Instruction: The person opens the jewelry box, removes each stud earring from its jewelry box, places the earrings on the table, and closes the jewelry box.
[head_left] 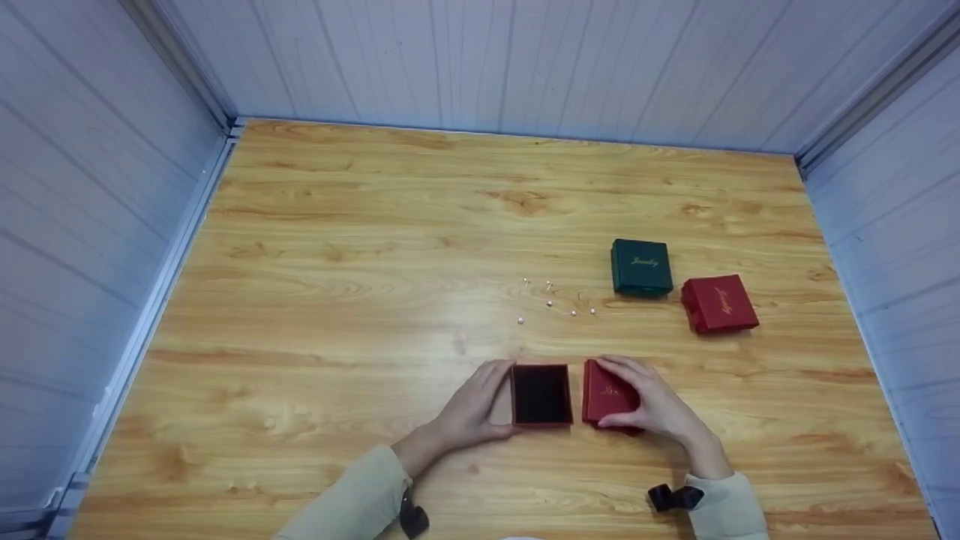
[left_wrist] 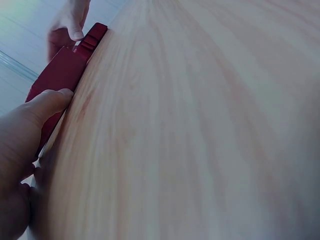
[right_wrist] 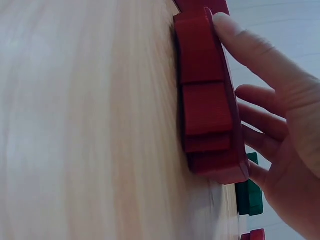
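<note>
Between the thumb and fingers of my left hand sits an uncovered red jewelry box base, its dark inside facing up. The left wrist view has the left thumb pressed on the side of the base. My right hand grips the red box lid, thumb at the near edge and fingers over the far edge. Gold lettering on the lid's top is partly covered by the hand. In the right wrist view a ribbon bow runs along the lid's side. A narrow gap separates lid and base.
Several tiny shiny pieces that look like stud earrings lie scattered beyond the base. A closed green jewelry box and another closed red one stand further right. Panelled walls border the wooden table at the back and sides.
</note>
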